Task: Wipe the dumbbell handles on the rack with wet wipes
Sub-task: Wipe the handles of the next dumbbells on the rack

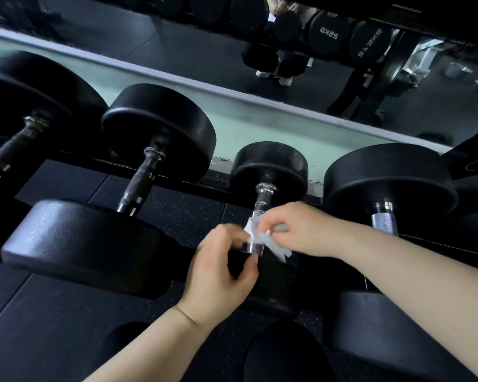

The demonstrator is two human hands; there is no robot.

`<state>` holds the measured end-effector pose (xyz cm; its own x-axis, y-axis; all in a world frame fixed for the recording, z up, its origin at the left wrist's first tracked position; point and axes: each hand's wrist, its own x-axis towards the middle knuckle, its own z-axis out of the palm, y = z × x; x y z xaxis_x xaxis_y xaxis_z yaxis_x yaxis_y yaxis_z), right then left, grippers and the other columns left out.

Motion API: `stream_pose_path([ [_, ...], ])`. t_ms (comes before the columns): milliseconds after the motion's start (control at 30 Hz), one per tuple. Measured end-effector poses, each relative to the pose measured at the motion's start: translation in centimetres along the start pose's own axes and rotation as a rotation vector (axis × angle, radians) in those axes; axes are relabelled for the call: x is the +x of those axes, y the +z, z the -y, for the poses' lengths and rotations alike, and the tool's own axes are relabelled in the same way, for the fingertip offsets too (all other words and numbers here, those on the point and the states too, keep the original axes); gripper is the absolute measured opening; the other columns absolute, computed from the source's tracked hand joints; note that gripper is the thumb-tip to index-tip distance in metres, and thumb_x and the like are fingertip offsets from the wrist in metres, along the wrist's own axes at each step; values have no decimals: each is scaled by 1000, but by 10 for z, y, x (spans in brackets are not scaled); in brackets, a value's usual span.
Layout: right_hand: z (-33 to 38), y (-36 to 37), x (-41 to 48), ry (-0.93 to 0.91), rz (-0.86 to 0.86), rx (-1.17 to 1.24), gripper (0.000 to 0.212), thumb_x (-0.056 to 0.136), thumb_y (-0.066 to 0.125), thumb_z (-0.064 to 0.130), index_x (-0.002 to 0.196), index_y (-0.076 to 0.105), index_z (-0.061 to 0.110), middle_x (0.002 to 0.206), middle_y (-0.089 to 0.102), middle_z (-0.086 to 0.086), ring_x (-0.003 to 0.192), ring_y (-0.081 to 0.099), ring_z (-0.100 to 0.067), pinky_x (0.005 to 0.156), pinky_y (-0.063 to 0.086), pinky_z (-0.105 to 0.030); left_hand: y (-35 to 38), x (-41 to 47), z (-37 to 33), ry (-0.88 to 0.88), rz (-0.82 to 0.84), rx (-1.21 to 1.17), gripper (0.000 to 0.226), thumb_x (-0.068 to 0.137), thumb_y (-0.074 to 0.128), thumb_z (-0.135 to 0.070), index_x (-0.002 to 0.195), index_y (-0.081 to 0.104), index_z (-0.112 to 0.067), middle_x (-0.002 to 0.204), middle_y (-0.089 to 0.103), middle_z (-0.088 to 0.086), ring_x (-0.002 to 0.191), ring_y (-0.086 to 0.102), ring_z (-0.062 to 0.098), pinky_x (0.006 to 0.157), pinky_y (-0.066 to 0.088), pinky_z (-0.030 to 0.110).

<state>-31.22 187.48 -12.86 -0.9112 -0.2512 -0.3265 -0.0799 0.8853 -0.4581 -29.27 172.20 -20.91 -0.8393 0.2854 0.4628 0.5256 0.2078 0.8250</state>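
Observation:
A small black dumbbell (269, 166) lies on the rack with its chrome handle (262, 201) pointing toward me. A white wet wipe (260, 238) is wrapped over the lower part of that handle. My right hand (295, 230) pinches the wipe from the right. My left hand (221, 268) is at the handle's near end with fingers curled, thumb and fingertips at the wipe's left edge. The handle's middle is hidden by the wipe and fingers.
A bigger dumbbell with a dark knurled handle (141, 183) lies to the left, another with a chrome handle (382, 219) to the right. A mirror (177, 51) behind the rack reflects more dumbbells and a person's legs. Dark rubber floor (53, 312) lies below.

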Motion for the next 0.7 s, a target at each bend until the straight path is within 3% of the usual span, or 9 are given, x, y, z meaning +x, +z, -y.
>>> stream_pose_path([
  [67, -2, -5, -7, 35, -109, 223, 18, 82, 55, 2, 88, 66, 15, 104, 59, 4, 94, 54, -3, 83, 38, -7, -3, 1, -3, -17, 58, 30, 40, 73, 52, -33, 111, 41, -31, 109, 43, -28, 111, 36, -20, 94, 28, 1],
  [133, 2, -7, -11, 11, -158, 352, 19, 81, 62, 8, 75, 62, 26, 97, 51, 12, 86, 49, 6, 76, 33, 4, -8, 7, -10, -39, 116, 61, 49, 72, 60, -38, 118, 42, -35, 117, 37, -31, 116, 25, -27, 99, 18, -2],
  [200, 7, -6, -14, 4, -137, 401, 26, 81, 62, 6, 71, 60, 30, 84, 54, 12, 73, 51, 4, 70, 38, 0, -14, 21, -19, -111, 164, 38, 35, 71, 72, -30, 99, 52, -39, 102, 51, -30, 102, 39, -26, 88, 28, -3],
  [267, 11, -7, -17, 5, -135, 430, 25, 82, 59, 3, 74, 61, 27, 78, 59, 9, 68, 53, 4, 69, 42, -6, -19, 38, -29, -262, 204, -16, 25, 74, 73, -19, 76, 55, -35, 78, 59, -17, 76, 53, -12, 66, 39, 2],
  [367, 8, -13, -23, 25, -180, 448, 24, 83, 60, 7, 98, 59, 25, 91, 60, 8, 86, 57, -8, 84, 44, -18, -25, 64, -30, -409, 126, 59, 25, 80, 66, -14, 63, 50, -25, 62, 52, -10, 56, 50, 3, 50, 40, 9],
  [433, -5, -15, -27, 121, -218, 397, 29, 85, 58, 11, 112, 56, 21, 95, 57, 9, 91, 55, -10, 89, 42, -22, -26, 77, -25, -465, 114, 259, 27, 82, 58, -13, 61, 44, -20, 63, 47, -9, 63, 46, 13, 48, 33, 15],
  [533, -27, -8, -32, 287, -279, 197, 24, 88, 53, 16, 111, 56, 22, 103, 57, 5, 97, 53, -13, 89, 40, -25, -20, 90, -16, -548, 163, 403, 16, 84, 50, -10, 70, 42, -10, 77, 46, 1, 76, 43, 23, 58, 29, 27],
  [633, -37, -4, -35, 371, -332, -75, 33, 91, 47, 18, 124, 51, 20, 130, 48, 3, 120, 41, -18, 98, 32, -27, -6, 99, -9, -637, 266, 389, 26, 83, 50, -7, 58, 41, -9, 61, 43, 3, 73, 45, 25, 48, 32, 25],
  [700, -37, -7, -35, 327, -441, -170, 36, 92, 44, 16, 128, 48, 19, 137, 41, 4, 127, 34, -18, 102, 25, -25, 2, 101, 1, -784, 282, 219, 27, 85, 54, -8, 59, 45, -9, 61, 47, 5, 74, 52, 26, 55, 42, 25],
])
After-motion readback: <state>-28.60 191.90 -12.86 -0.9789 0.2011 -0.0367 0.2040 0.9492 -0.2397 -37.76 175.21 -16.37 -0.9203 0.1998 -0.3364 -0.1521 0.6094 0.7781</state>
